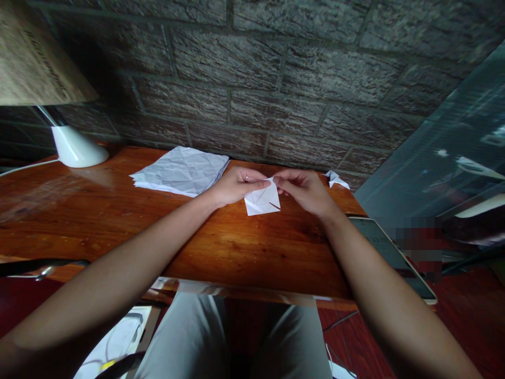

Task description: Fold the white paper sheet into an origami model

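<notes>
A small white piece of folded paper (262,200), roughly square, is held up just over the wooden table. My left hand (239,187) pinches its upper edge between thumb and fingers; a ring shows on one finger. My right hand (302,188) is closed at the paper's upper right corner, thumb and index finger pressed together there. Creases run across the paper, and a thin dark slit shows near its right side. The fingertips behind the sheet are hidden.
A stack of creased white paper sheets (183,171) lies on the wooden table (236,252) at left. A lamp (77,147) stands far left, a folded paper piece (336,180) at back right. A tablet (389,252) lies along the right edge. A brick-patterned wall (256,68) rises behind.
</notes>
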